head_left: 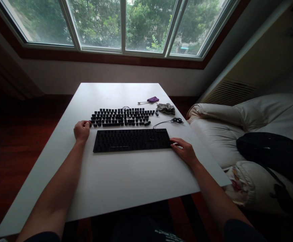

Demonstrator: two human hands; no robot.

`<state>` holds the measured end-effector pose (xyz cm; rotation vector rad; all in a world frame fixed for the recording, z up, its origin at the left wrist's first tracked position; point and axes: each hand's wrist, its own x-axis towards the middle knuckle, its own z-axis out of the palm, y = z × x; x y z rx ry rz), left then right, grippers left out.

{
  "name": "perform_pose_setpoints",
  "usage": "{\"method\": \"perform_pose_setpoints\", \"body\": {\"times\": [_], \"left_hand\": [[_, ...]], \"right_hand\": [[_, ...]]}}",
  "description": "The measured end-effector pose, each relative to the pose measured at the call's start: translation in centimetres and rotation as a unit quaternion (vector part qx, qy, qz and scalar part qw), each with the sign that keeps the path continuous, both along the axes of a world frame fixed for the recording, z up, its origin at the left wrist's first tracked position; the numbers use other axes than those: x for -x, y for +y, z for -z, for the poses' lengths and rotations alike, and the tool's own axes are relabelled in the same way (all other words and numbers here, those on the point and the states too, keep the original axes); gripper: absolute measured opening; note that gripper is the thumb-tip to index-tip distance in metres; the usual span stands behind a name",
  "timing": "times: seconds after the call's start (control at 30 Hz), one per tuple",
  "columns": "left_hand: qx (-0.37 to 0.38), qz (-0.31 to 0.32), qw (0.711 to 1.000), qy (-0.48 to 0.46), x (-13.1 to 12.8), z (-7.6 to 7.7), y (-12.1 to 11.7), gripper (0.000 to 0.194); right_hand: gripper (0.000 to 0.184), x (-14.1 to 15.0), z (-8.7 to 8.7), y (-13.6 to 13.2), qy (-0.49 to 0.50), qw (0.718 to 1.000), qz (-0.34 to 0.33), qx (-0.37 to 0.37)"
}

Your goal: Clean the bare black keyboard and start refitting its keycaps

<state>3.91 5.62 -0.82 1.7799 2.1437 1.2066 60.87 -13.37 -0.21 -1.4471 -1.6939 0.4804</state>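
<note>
A black keyboard base (132,140) with its keycaps off lies flat on the white table (126,178). Behind it, loose black keycaps (118,117) sit in rows, laid out like a keyboard. At the left end of these rows is my left hand (82,131), its fingers closed in a pinch on a keycap (90,123) that they partly hide. My right hand (184,150) has its thumb and fingers on the right edge of the keyboard base.
A coiled black cable (176,120) runs from the keyboard's back. Near the table's right edge lie a crumpled grey cloth (166,108), a purple cloth (153,99) and a thin white stick (143,102). To the right stands a pale sofa (212,134) with a black bag (269,146).
</note>
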Motion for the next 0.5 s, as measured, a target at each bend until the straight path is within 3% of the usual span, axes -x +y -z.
{"method": "perform_pose_setpoints", "body": {"times": [0.23, 0.4, 0.5], "left_hand": [[-0.055, 0.058, 0.989, 0.123, -1.4, 0.1, -0.4, 0.026], [-0.049, 0.137, 0.971, 0.191, -2.8, -0.3, -2.0, 0.023], [-0.03, 0.147, 0.97, 0.19, -3.2, -0.5, -2.9, 0.023]], "right_hand": [[0.04, -1.2, 0.0, 0.5, 0.067, 0.992, -0.002, 0.111], [0.042, -1.4, 0.5, 0.6, 0.102, 0.986, 0.018, 0.131], [0.043, -1.2, 0.8, 0.6, 0.126, 0.983, 0.029, 0.132]]}}
